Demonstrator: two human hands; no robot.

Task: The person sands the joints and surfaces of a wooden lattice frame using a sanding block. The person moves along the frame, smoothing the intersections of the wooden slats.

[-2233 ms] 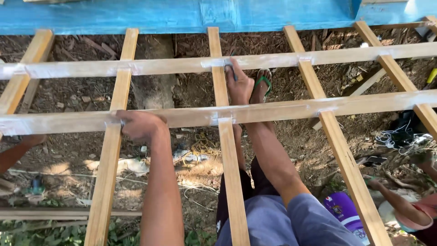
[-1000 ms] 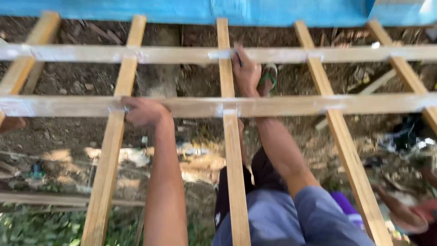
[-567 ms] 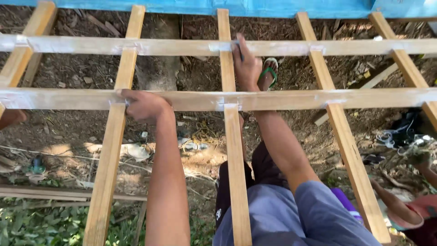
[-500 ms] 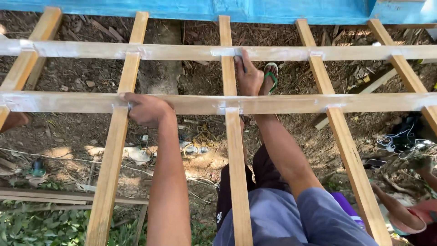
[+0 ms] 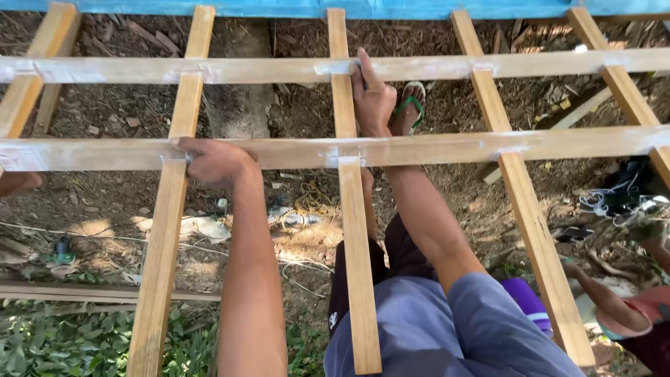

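Wooden slats, pale and smooth-planed, make up a lattice frame (image 5: 419, 148) that fills the head view: long rails run left to right, and narrower slats cross under them from near to far. White, chalky smears mark the joints.

Left hand (image 5: 213, 162) curls over the near rail (image 5: 105, 153) where it meets the second slat from the left (image 5: 167, 230), its grip closed around the rail's edge with knuckles up. Right hand (image 5: 373, 98) lies further away against the middle slat (image 5: 356, 244), between the two rails, its grip loosely spread, with the forefinger stretched up to touch the far rail (image 5: 279, 68).

Beneath the frame lies dark, crumbly soil with dry chips and scraps. A foot in a green-strapped sandal (image 5: 408, 108) shows just right of the right hand, below the lattice. Tangled yellow cord (image 5: 314, 199) sits on the ground near the middle. Leafy weeds (image 5: 63, 342) grow at the near left. Another person's arm (image 5: 607, 300) reaches in at the near right. Blue sheeting (image 5: 391, 8) edges the far side.
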